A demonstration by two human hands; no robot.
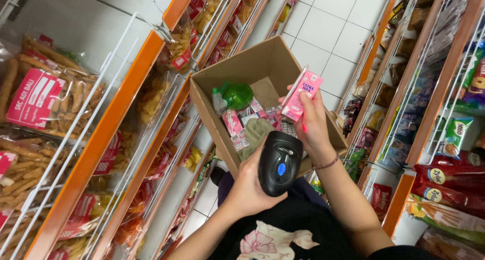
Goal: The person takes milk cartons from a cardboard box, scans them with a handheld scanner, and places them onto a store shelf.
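Gripping black scanner (279, 163) in L hand (250, 187), R hand (312, 123) grip pinching pink carton (301, 95) upright over box (262, 63)

Bare forearms, a thin beaded bracelet (326, 164) and black printed shirt (283, 235)

Floor: I see white square tiles (331, 35) running up the aisle's middle.
Left of the floor: orange-edged shelves (108, 123) with white wire fronts, stacked with bagged snacks (45, 96).
Right of the floor: matching orange shelving (437, 93), darker packets.
Light: bright, even.
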